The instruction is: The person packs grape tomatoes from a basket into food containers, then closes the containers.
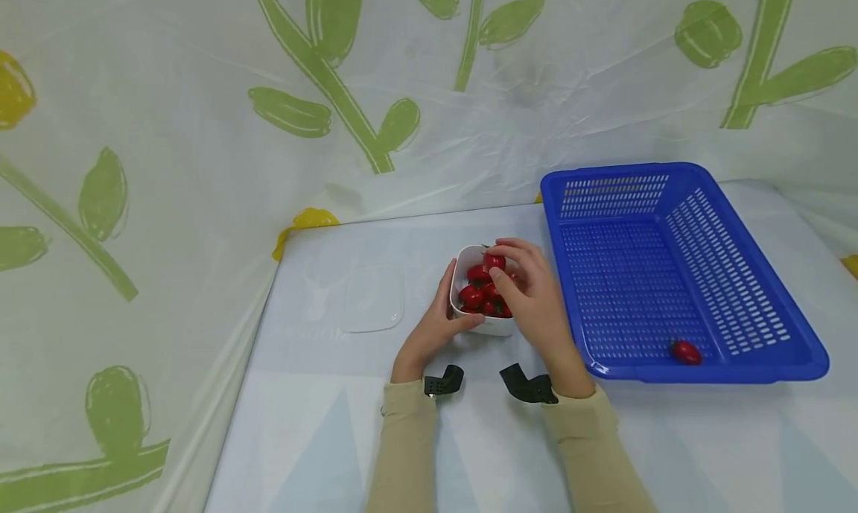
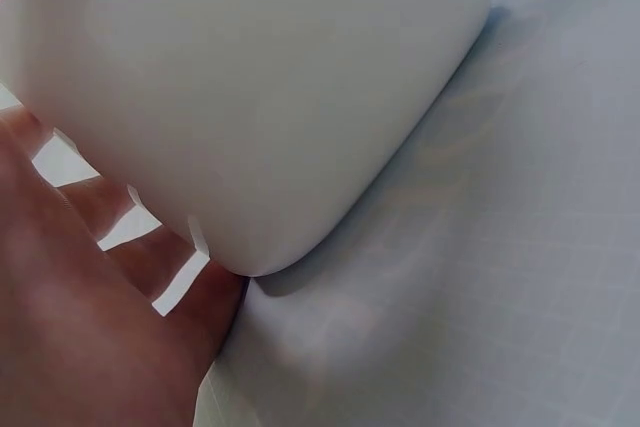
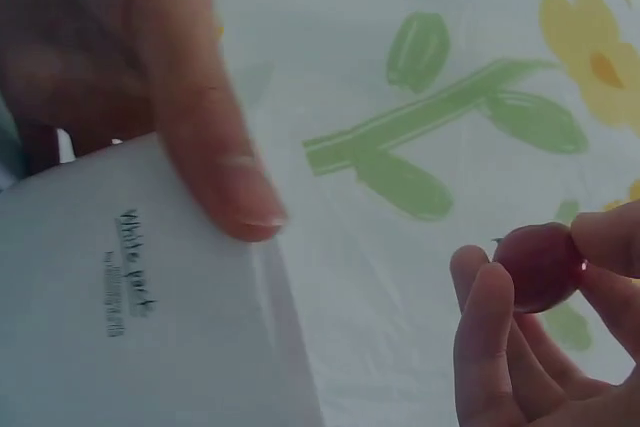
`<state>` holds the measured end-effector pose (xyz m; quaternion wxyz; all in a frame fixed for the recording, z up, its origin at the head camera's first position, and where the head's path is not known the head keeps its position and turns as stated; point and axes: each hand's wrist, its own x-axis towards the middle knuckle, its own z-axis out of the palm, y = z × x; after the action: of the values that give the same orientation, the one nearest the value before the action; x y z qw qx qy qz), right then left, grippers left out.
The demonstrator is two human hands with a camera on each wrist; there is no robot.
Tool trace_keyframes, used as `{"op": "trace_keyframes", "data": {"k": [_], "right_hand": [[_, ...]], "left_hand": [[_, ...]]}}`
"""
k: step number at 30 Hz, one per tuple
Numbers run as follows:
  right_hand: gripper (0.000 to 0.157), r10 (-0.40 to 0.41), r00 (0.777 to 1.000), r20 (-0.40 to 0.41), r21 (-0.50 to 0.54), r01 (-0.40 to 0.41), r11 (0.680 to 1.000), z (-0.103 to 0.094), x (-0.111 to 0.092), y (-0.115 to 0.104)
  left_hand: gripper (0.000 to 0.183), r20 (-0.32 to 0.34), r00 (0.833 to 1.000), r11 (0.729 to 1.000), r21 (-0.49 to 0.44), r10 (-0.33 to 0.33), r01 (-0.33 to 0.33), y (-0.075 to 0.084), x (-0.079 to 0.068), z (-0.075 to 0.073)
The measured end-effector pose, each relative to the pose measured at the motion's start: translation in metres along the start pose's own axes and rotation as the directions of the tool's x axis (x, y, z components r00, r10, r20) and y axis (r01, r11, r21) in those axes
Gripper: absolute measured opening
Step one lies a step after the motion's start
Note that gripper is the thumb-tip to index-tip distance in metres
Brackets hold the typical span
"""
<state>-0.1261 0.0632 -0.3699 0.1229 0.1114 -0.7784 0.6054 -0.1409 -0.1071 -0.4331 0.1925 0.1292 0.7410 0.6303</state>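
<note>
A white plastic tub (image 1: pixel 494 327) with several red cherry tomatoes (image 1: pixel 472 297) in it stands on the table. My left hand (image 1: pixel 434 325) grips it from the left, thumb at the front rim and fingers along the side. In the left wrist view, those fingers lie against the tub wall (image 2: pixel 260 107). Over the tub, my right hand (image 1: pixel 539 301) pinches one cherry tomato (image 1: pixel 494 262) between thumb and fingertips. The right wrist view shows that tomato (image 3: pixel 540 269) above the rim level, with small print on the tub beside it.
To the right stands a blue slotted basket (image 1: pixel 710 374) with a single cherry tomato (image 1: pixel 686 352) near its front wall. A clear flat lid (image 1: pixel 373 304) lies on the table left of the tub. Behind the table hangs a leaf-patterned sheet (image 1: pixel 201 163).
</note>
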Motion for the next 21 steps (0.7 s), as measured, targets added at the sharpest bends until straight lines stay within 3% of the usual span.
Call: {"op": "trace_keyframes", "data": {"k": [13,21], "right_hand": [[0.033,-0.001,1.0,0.011,-0.238,0.004,0.971,0.016,0.0,0.036],[0.034,-0.055,0.998,0.026,-0.443,0.061,0.895,0.024,-0.001,0.044]], "left_hand": [[0.088,-0.007,1.0,1.0,0.001,-0.003,0.003,-0.004,0.0,0.001],[0.088,-0.015,1.0,1.0,0.01,-0.013,0.014,-0.003,-0.001,0.002]]}}
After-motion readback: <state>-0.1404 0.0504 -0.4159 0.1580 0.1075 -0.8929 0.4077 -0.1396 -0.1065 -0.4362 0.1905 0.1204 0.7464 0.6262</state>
